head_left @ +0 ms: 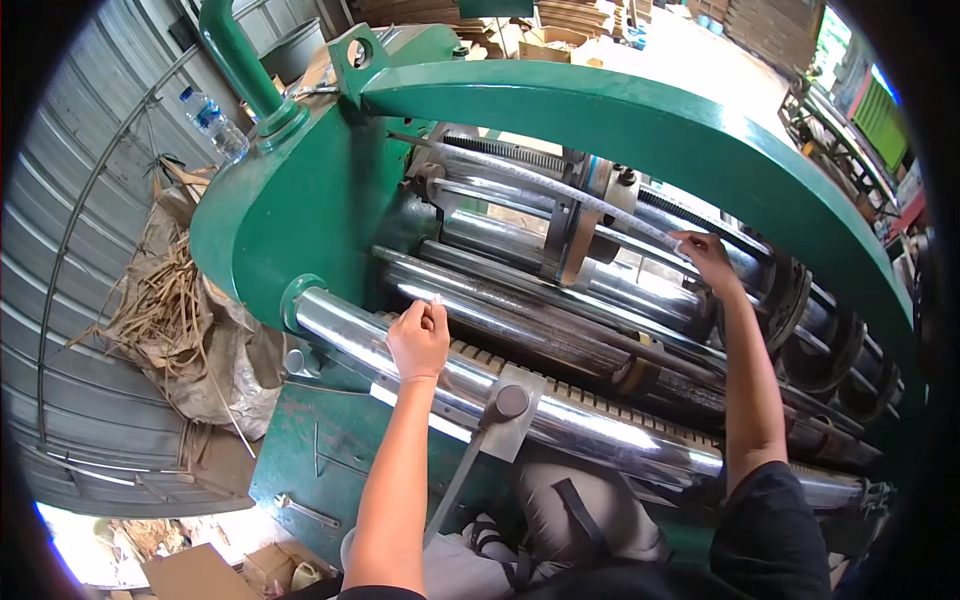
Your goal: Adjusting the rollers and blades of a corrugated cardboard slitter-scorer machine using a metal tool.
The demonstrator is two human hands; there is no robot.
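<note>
My right hand (708,262) is closed on the near end of a long, thin, pale measuring tape (560,188). The tape bows over the machine's upper shafts towards the green left side plate, where its far end rests near a bracket. My left hand (418,338) is curled into a loose fist just above a thick polished steel bar (370,335) at the front of the machine. A small pale tip shows at its thumb, and I cannot make out whether the fingers hold anything. Between the hands lie dark and shiny rollers (520,320) with collars.
A green arched frame (640,95) spans the machine. A lever (460,480) with a clamp block sits on the front bar. A plastic bottle (213,122) stands at the upper left. A wrench (307,511) lies low on a green surface, near a sack (235,370) and cardboard.
</note>
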